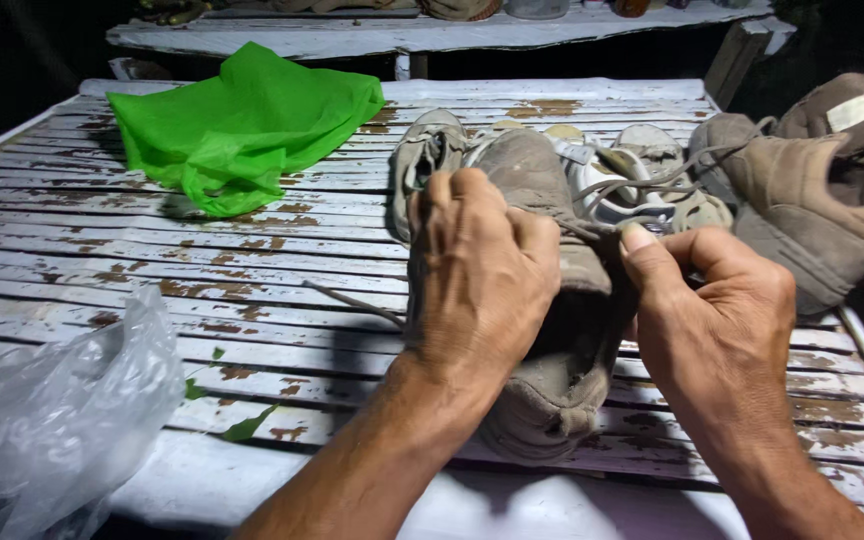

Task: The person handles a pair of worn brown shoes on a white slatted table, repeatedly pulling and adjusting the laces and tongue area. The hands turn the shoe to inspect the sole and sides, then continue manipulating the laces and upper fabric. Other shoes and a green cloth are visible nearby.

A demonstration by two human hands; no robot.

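Item: one worn grey shoe [552, 300], dirty and soft-sided, lying on the tabletop [102, 250] directly before us. Its long axis runs away from us, one end close to the near edge and the other pointing toward the far shoes; which end is toe we cannot tell for certain.

Left hand [477, 285]: laid over the left flank of the grey shoe, fingers curled onto its top, grip pressed together around the upper. It is the nearer hand to the body of the shoe.

Right hand [717, 320]: just beside the shoe's right flank, thumb and forefinger pinching a grey lace [642, 185] at the shoe's upper edge. The lace leads up and to the right from that pinch, across the neighbouring shoes.

A second loose lace end [352, 302] trails from under our left hand, leftward across the boards.

Beyond, touching or nearly so: a pale sneaker [422, 160] on the left, a white sneaker [632, 185] in the middle, and tan shoes [812, 190] at the right edge.

Well apart: a green plastic bag [242, 125] at the far left; a clear plastic bag [52, 410] at the near left corner.

Support: white slatted boards, paint peeling to rust-brown.
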